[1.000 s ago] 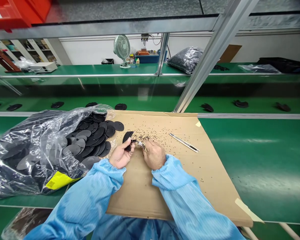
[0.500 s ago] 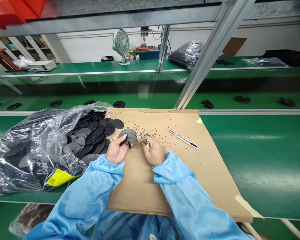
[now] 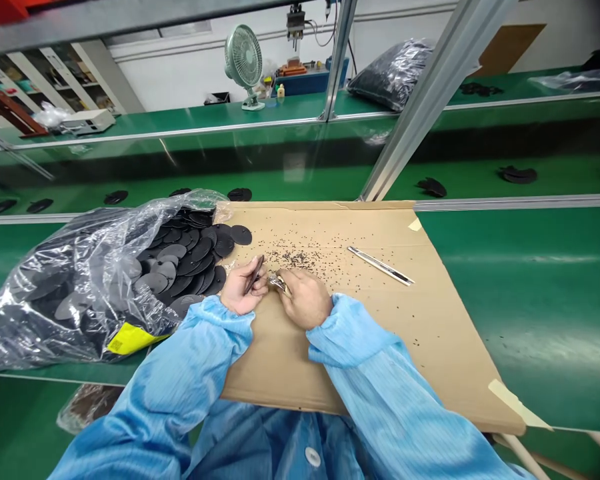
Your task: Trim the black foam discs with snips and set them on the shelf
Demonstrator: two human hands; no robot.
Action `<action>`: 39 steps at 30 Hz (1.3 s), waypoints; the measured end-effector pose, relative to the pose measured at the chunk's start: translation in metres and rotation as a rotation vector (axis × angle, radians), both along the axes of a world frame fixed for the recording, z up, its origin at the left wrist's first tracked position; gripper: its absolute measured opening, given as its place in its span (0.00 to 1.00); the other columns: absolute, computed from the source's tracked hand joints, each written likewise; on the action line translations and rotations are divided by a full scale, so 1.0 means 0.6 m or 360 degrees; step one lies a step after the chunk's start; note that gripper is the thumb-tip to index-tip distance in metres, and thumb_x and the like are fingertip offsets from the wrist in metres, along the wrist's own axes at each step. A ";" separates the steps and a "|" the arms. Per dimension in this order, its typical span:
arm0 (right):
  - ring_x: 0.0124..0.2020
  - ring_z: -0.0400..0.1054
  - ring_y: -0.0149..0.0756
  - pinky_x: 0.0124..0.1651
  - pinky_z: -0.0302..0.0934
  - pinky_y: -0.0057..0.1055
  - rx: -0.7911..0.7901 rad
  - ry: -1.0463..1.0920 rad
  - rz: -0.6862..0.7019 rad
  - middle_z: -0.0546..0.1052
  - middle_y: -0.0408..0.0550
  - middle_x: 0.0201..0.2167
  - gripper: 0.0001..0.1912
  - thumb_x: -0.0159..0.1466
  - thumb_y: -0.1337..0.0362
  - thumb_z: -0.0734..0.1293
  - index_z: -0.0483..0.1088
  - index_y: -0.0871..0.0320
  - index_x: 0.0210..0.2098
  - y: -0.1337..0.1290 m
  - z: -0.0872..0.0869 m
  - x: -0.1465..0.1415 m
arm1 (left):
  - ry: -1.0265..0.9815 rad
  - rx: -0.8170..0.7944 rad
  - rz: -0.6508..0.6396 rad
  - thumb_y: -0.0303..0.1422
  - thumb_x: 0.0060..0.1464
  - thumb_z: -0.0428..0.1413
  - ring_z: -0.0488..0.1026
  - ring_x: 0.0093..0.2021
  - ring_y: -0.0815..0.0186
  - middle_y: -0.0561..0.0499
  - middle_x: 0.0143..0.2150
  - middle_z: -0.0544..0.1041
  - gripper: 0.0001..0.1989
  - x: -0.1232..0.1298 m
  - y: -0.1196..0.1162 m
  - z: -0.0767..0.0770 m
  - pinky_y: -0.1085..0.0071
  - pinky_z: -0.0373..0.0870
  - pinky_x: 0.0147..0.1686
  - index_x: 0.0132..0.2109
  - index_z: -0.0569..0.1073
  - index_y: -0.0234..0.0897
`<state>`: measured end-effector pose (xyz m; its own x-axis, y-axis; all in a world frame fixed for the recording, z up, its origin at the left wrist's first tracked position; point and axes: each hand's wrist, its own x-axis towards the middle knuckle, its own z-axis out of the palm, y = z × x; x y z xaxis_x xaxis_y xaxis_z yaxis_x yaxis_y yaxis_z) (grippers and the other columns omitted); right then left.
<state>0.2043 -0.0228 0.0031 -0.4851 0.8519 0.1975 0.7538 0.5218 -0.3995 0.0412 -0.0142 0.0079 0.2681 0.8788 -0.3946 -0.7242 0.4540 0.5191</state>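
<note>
My left hand (image 3: 243, 288) is closed on a round black plastic disc (image 3: 255, 273), which is turned nearly edge-on to me. In my right hand (image 3: 306, 298) is a small pair of metal pliers (image 3: 279, 283), its handles mostly hidden by my fingers. The jaws of the pliers point left at the disc, close to my left fingertips; whether they touch it I cannot tell. Beneath both hands lies a cardboard sheet (image 3: 290, 360), strewn with tiny black plastic bits (image 3: 300, 259) just beyond my hands.
To the left, a clear plastic bag (image 3: 80, 280) spills a heap of black discs (image 3: 190, 257). A utility knife (image 3: 381, 265) lies on the cardboard at right. Behind it rises a metal post (image 3: 420, 113). Other black pieces (image 3: 517, 175) sit along the green belt (image 3: 290, 173).
The disc in my left hand has turned from face-up to nearly edge-on. My right hand has brought the pliers slightly left, closer to it. The camera view has tilted down.
</note>
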 end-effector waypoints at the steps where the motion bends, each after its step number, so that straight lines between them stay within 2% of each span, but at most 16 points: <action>1: 0.42 0.66 0.42 0.47 0.58 0.34 -0.0015 -0.0026 0.0017 0.75 0.53 0.40 0.15 0.61 0.66 0.60 0.69 0.60 0.47 -0.001 0.002 -0.001 | 0.0002 0.0008 -0.0019 0.30 0.57 0.52 0.54 0.15 0.77 0.56 0.22 0.62 0.06 0.000 0.000 0.000 0.80 0.50 0.13 0.38 0.70 0.31; 8: 0.42 0.66 0.41 0.47 0.56 0.34 -0.0073 -0.0136 0.0080 0.74 0.53 0.41 0.18 0.60 0.68 0.60 0.67 0.61 0.50 -0.006 0.011 -0.003 | 0.0127 0.0051 -0.0049 0.30 0.54 0.55 0.55 0.15 0.76 0.56 0.21 0.62 0.05 0.006 -0.002 0.000 0.80 0.48 0.13 0.37 0.70 0.32; 17: 0.42 0.67 0.42 0.46 0.56 0.34 -0.0063 -0.0363 0.0052 0.75 0.53 0.40 0.14 0.62 0.71 0.56 0.68 0.60 0.44 -0.012 0.028 -0.005 | 0.0287 0.0088 0.0044 0.31 0.49 0.60 0.54 0.15 0.77 0.57 0.20 0.61 0.08 0.014 -0.007 0.002 0.81 0.47 0.13 0.35 0.69 0.33; 22: 0.39 0.69 0.43 0.40 0.58 0.34 -0.0105 -0.0453 0.0042 0.76 0.53 0.38 0.13 0.62 0.72 0.57 0.69 0.59 0.41 -0.014 0.031 -0.006 | 0.0374 0.0101 0.0098 0.30 0.47 0.61 0.57 0.17 0.76 0.57 0.20 0.61 0.09 0.020 -0.009 0.004 0.81 0.50 0.13 0.33 0.69 0.32; 26: 0.38 0.69 0.42 0.37 0.59 0.33 -0.0132 -0.0402 0.0000 0.76 0.53 0.37 0.12 0.61 0.71 0.59 0.70 0.57 0.41 -0.015 0.025 -0.006 | 0.0336 0.0064 0.0089 0.30 0.49 0.59 0.56 0.17 0.76 0.56 0.20 0.60 0.07 0.020 -0.008 0.005 0.81 0.49 0.13 0.34 0.69 0.32; 30: 0.39 0.69 0.40 0.40 0.60 0.31 -0.0156 0.0040 -0.0054 0.77 0.50 0.37 0.11 0.60 0.69 0.60 0.70 0.56 0.40 -0.012 0.015 -0.006 | 0.0159 -0.0012 0.0008 0.30 0.54 0.56 0.54 0.15 0.77 0.56 0.21 0.61 0.04 0.015 -0.005 0.004 0.80 0.47 0.12 0.35 0.70 0.32; 32: 0.39 0.69 0.38 0.42 0.61 0.31 -0.0171 0.0402 -0.0135 0.77 0.49 0.36 0.09 0.61 0.67 0.60 0.71 0.56 0.38 -0.007 0.011 -0.003 | 0.0037 -0.0022 -0.0031 0.30 0.55 0.54 0.53 0.16 0.77 0.56 0.22 0.60 0.05 0.010 -0.004 0.003 0.80 0.48 0.12 0.36 0.70 0.31; 34: 0.37 0.69 0.38 0.42 0.62 0.33 -0.0304 0.0867 -0.0221 0.76 0.48 0.33 0.09 0.60 0.63 0.62 0.71 0.57 0.37 0.002 0.009 0.004 | -0.0068 -0.0002 -0.0043 0.30 0.56 0.53 0.54 0.16 0.77 0.56 0.22 0.60 0.05 0.005 -0.003 0.003 0.80 0.49 0.13 0.37 0.71 0.31; 35: 0.35 0.70 0.38 0.41 0.63 0.34 -0.0457 0.1132 -0.0232 0.76 0.48 0.32 0.10 0.60 0.60 0.63 0.71 0.57 0.38 0.008 0.009 0.010 | -0.0101 0.0007 -0.0036 0.30 0.56 0.53 0.54 0.17 0.77 0.56 0.22 0.60 0.05 0.004 -0.003 0.003 0.81 0.49 0.13 0.37 0.70 0.31; 37: 0.32 0.70 0.39 0.39 0.65 0.38 -0.0915 0.1653 -0.0155 0.76 0.49 0.32 0.16 0.60 0.54 0.62 0.70 0.59 0.41 0.021 0.011 0.022 | -0.0092 -0.0001 0.0020 0.30 0.56 0.54 0.56 0.17 0.77 0.56 0.23 0.62 0.04 0.004 -0.002 0.002 0.81 0.50 0.13 0.37 0.70 0.32; 39: 0.33 0.71 0.40 0.38 0.66 0.41 -0.1382 0.2008 -0.0027 0.75 0.52 0.34 0.20 0.62 0.52 0.58 0.69 0.60 0.42 0.033 0.014 0.035 | 0.0023 -0.0028 0.0140 0.30 0.54 0.56 0.60 0.18 0.76 0.55 0.24 0.65 0.04 0.008 0.000 0.001 0.81 0.54 0.14 0.36 0.69 0.34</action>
